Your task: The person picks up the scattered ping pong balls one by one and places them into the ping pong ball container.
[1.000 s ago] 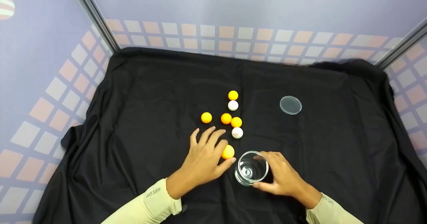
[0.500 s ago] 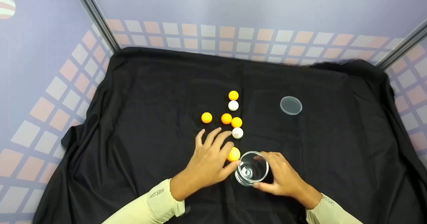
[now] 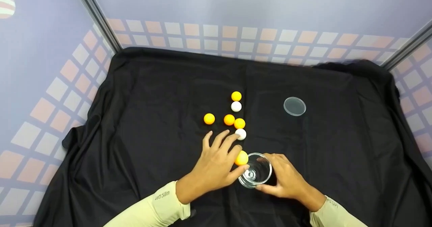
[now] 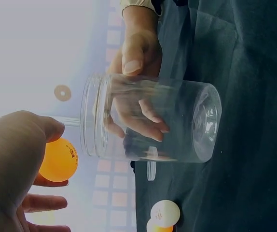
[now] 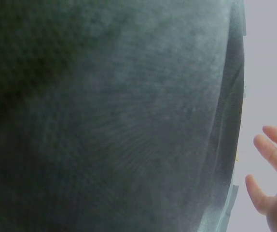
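My left hand (image 3: 216, 166) pinches an orange ping-pong ball (image 3: 241, 158) between thumb and index finger. The ball is at the left side of the rim of a clear jar (image 4: 153, 121), which has a threaded neck and stands upright on the black cloth. From the right side, my right hand (image 3: 285, 176) grips the jar, its thumb on the near side and its fingers behind. In the left wrist view the ball (image 4: 59, 160) is just above the level of the jar's mouth. Beyond my left fingertips lies a white ping-pong ball (image 3: 241, 134), partly covered by one finger.
Several more balls lie further back: orange balls (image 3: 209, 119), (image 3: 229, 120), (image 3: 239, 123) and a yellow-orange ball (image 3: 236, 96) beside a white ball (image 3: 236, 106). A clear round lid (image 3: 295, 106) lies to the right. Black cloth (image 3: 162, 95) covers the table, with printed walls behind.
My left hand has moved right with the orange ball, from beside the jar to its rim. My right hand and the jar have stayed in place.
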A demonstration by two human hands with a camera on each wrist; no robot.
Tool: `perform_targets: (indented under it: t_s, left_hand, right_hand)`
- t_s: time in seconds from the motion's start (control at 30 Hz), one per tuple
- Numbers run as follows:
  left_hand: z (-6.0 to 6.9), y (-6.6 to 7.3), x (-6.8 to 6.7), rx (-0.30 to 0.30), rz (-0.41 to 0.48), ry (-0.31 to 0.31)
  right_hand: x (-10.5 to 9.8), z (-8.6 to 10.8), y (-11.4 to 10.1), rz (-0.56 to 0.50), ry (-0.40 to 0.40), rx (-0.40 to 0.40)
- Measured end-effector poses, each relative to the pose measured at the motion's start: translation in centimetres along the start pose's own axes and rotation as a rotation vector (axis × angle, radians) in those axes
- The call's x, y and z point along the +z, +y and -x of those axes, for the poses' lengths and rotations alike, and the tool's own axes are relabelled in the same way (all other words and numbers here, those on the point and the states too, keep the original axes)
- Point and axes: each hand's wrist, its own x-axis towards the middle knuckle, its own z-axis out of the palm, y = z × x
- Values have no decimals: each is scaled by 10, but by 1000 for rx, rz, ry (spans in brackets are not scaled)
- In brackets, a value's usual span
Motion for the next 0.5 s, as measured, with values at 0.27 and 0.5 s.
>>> perform_targets:
  t_s: [0.27, 0.5]
  left_hand:
    - [-1, 5, 1, 7, 9, -3]
    - [-1, 10, 3, 24, 27, 3]
  right_hand:
    - [0, 0, -1, 3, -6, 11]
    - [0, 1, -1, 6, -8, 23]
